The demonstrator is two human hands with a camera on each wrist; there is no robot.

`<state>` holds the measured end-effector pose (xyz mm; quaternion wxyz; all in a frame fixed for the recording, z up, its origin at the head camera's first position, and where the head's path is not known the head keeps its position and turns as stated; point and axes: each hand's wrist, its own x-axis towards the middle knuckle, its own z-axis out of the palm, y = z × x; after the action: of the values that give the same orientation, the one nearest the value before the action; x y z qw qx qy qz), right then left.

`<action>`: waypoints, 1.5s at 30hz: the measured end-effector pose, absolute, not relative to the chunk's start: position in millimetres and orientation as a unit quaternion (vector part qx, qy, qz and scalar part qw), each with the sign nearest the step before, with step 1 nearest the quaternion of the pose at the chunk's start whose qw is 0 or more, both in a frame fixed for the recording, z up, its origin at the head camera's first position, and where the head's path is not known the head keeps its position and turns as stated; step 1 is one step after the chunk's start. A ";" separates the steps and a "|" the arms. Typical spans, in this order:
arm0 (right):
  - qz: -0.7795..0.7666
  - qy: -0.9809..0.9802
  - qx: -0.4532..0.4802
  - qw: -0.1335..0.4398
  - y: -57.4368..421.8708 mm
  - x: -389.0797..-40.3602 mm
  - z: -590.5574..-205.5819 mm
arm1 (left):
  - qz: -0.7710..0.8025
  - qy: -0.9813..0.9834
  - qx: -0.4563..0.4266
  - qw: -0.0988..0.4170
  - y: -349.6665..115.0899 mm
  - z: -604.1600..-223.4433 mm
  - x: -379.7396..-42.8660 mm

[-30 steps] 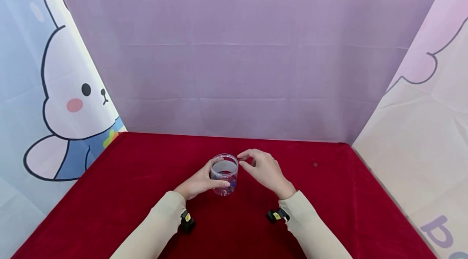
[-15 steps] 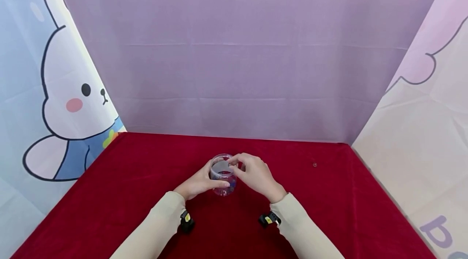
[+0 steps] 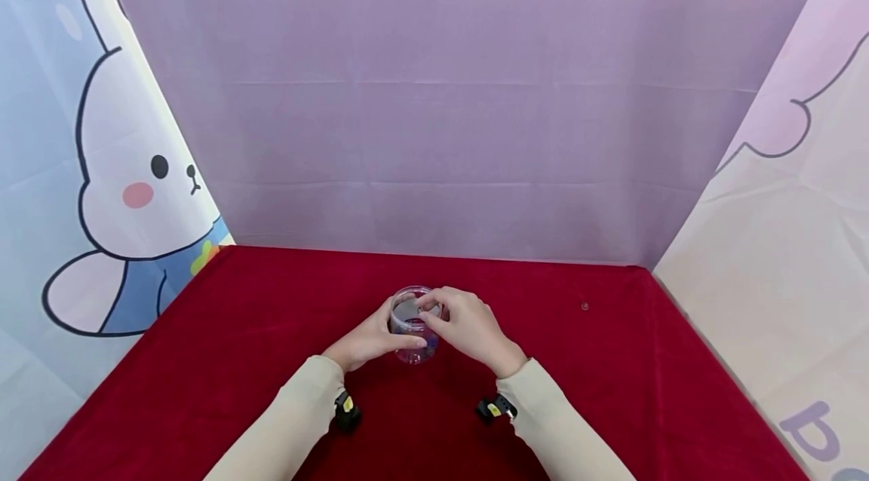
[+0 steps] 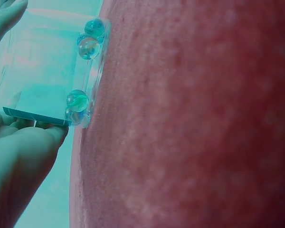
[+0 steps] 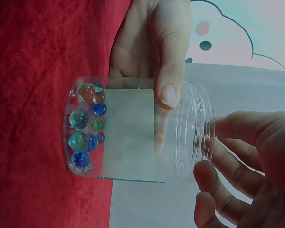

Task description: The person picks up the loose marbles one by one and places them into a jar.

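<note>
A clear plastic jar (image 3: 409,355) with a pale panel on its side stands upright on the red cloth, its mouth uncovered. My left hand (image 3: 370,338) grips it round the side, thumb across the front. Several glass marbles (image 5: 79,118), blue, green and orange, lie at the jar's bottom in the right wrist view. Over the mouth, my right hand (image 3: 473,328) pinches a small dark marble (image 3: 420,310) between thumb and forefinger, fingertips within the rim's outline. The fingers largely hide this marble. In the left wrist view, marbles (image 4: 89,48) show through the jar's wall.
One small round marble (image 3: 584,306) lies on the red cloth (image 3: 543,285) at the right. A lilac curtain (image 3: 434,127) hangs behind the table, with printed cloth panels on both sides.
My right hand has moved left from beside the jar's rim to over its mouth, carrying the pinched marble. The left hand and the jar have stayed in place.
</note>
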<state>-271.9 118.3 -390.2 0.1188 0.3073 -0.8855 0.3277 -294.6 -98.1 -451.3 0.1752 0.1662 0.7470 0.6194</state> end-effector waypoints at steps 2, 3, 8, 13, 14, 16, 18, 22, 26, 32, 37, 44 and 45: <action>0.331 -0.884 0.310 0.114 117.6 -271.3 -389.7 | 0.618 0.748 0.167 0.175 -98.7 -451.4 -294.7; 0.332 -0.883 0.312 0.113 117.2 -271.2 -389.4 | 0.619 0.747 0.168 0.176 -98.9 -451.3 -294.8; 0.331 -0.881 0.319 0.114 115.3 -271.7 -388.5 | 0.626 0.740 0.173 0.178 -99.3 -451.3 -295.6; 0.335 -0.880 0.319 0.108 115.8 -271.2 -387.3 | 0.625 0.740 0.174 0.177 -99.2 -452.4 -296.8; 0.336 -0.879 0.320 0.109 116.1 -271.1 -387.1 | 0.625 0.741 0.173 0.177 -99.2 -452.6 -296.9; 0.338 -0.877 0.323 0.111 117.0 -271.4 -386.7 | 0.624 0.742 0.171 0.175 -99.2 -452.5 -297.0; 0.335 -0.877 0.324 0.119 117.9 -272.0 -387.0 | 0.622 0.744 0.169 0.175 -99.2 -452.3 -296.9; 0.330 -0.877 0.323 0.135 120.9 -274.3 -388.3 | 0.620 0.747 0.165 0.174 -99.1 -452.4 -296.7; 0.329 -0.879 0.318 0.136 125.2 -274.0 -388.7 | 0.619 0.748 0.164 0.174 -98.8 -451.8 -295.5; 0.330 -0.884 0.303 0.134 135.3 -274.0 -384.7 | 0.617 0.750 0.166 0.171 -98.0 -449.3 -293.3; 0.319 -0.893 0.285 0.141 147.3 -275.6 -382.4 | 0.610 0.757 0.161 0.168 -98.3 -449.3 -292.8; 0.304 -0.907 0.256 0.136 167.6 -276.3 -384.8 | 0.601 0.766 0.156 0.167 -98.1 -448.5 -290.9; 0.303 -0.909 0.254 0.135 170.4 -276.4 -385.3 | 0.601 0.766 0.156 0.166 -98.1 -448.5 -290.8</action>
<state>-276.4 170.4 -385.3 0.1346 0.2542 -0.9085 0.3031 -290.8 -98.1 -448.5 0.1658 0.1561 0.7662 0.6009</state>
